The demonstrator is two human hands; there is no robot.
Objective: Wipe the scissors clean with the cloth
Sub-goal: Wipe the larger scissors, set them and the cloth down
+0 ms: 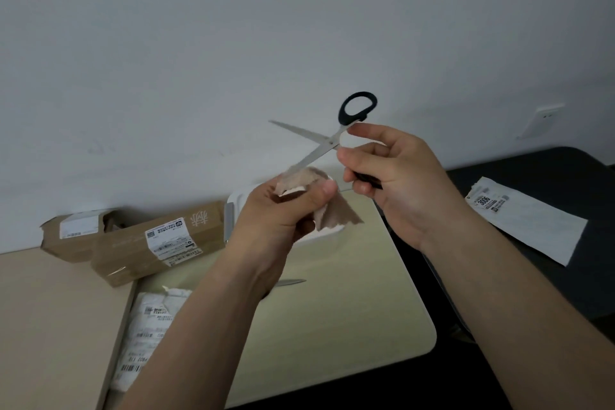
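Torn brown parcel [76, 233]: lying on the bench [50, 309] far left of the left grip, its end gaping open
Long brown parcel [159, 243]: lying just left of the left grip's wrist, touching the torn parcel, labels facing up
White mailer bag [146, 326]: lying below and left of the left grip, its right side hiding under the left forearm
White container [238, 201]: showing directly behind the left grip, mostly hidden by it
Left grip [279, 213]: fingers and thumb curling tight round the cloth, pinching it over one blade
Metal tip [293, 282]: poking out from behind the left wrist, below the left grip; what it belongs to cannot be told
Cloth [301, 178]: brownish and crumpled, bunching inside the left grip, one loose corner hanging just right of the thumb
Scissors [327, 143]: hanging in the air between the two grips, blades spreading wide; one blade running down into the cloth, its tip hidden there; the other pointing bare above the left grip; one black loop standing free above the right grip
Cream mat [349, 309]: lying on the bench beneath both grips
Right grip [392, 173]: fingers curling closed round the lower black handle
White labelled packet [532, 226]: lying on a dark surface [572, 173] well right of the right grip
Wall socket [545, 116]: sitting above and right of the right grip
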